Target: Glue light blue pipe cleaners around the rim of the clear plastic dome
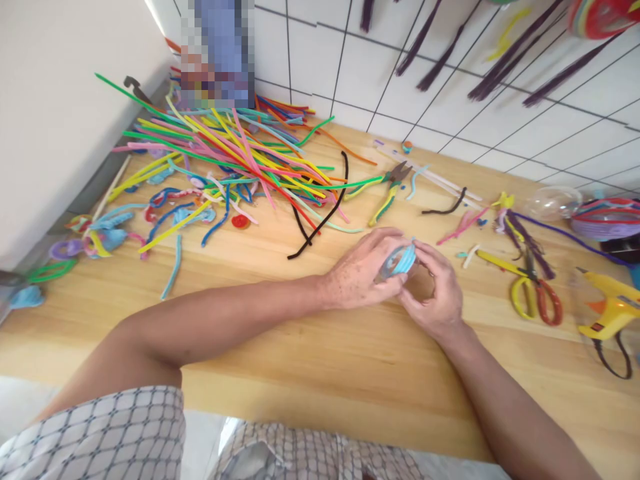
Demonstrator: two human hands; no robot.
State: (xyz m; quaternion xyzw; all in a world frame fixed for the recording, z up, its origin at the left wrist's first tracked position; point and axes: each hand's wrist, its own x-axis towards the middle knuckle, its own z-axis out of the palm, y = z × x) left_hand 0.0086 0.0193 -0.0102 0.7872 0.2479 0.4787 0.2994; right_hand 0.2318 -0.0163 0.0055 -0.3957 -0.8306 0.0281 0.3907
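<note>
Above the middle of the wooden table, my left hand (pixel 350 273) is closed round a small clear, rounded piece with light blue pipe cleaner (pixel 404 260) wound on it. My fingers hide much of its shape. From the other side, my right hand (pixel 443 290) curls in, thumb and fingertips pressed to the blue windings. Behind my hands lie green-and-yellow pliers (pixel 387 193) with their handles apart. Two black pipe cleaners (pixel 327 220) rest just beyond my left wrist.
A large heap of coloured pipe cleaners (pixel 235 147) spreads across the back left. On the right are scissors (pixel 535 290), a yellow glue gun (pixel 613 303) and a wrapped clear ball (pixel 605 219). Purple tassels (pixel 440 63) hang before the tiled wall.
</note>
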